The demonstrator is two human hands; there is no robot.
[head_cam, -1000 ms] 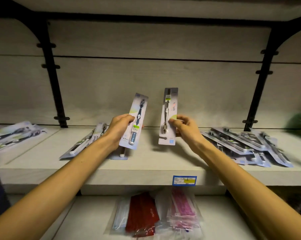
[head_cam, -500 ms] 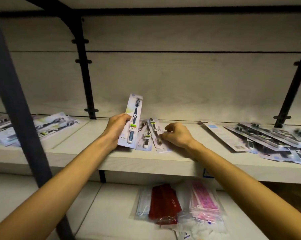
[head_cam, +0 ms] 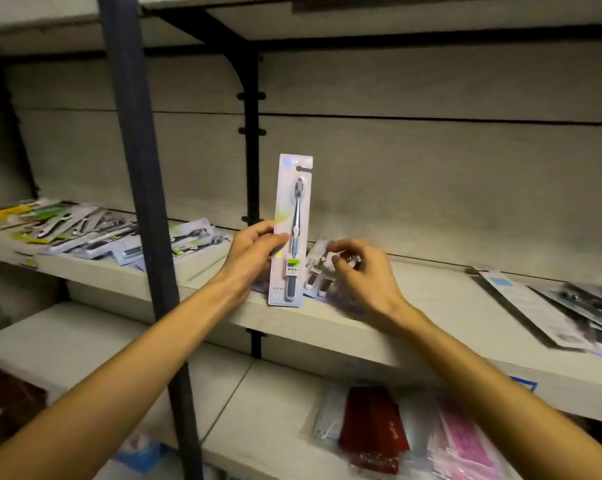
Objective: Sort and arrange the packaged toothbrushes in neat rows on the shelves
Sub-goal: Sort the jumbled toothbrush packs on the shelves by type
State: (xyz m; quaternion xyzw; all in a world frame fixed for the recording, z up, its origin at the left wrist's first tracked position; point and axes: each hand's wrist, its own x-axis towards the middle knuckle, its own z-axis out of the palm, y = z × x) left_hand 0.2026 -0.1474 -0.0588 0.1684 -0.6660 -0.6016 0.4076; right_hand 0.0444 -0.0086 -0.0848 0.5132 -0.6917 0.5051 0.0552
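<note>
My left hand (head_cam: 254, 251) holds a packaged toothbrush (head_cam: 294, 202) upright by its lower left edge, the pack's bottom near the front of the middle shelf (head_cam: 414, 306). Just right of it, a few toothbrush packs (head_cam: 316, 271) lie flat on the shelf. My right hand (head_cam: 369, 275) hovers over them with loosely curled fingers, its fingertips at their right edge and nothing gripped; it is motion-blurred. A spread pile of packs (head_cam: 569, 306) lies at the shelf's right end, and another jumbled pile (head_cam: 95, 233) on the left section.
A dark vertical post (head_cam: 140, 202) stands close in front, left of my left arm. A black bracket (head_cam: 251, 150) runs down the back wall behind the held pack. On the lower shelf lie a red pack (head_cam: 372, 427) and pink packs (head_cam: 462, 441).
My right hand laid its toothbrush pack flat on the shelf and let go of it. My left hand kept its pack upright. My view swung left, bringing the post into the foreground.
</note>
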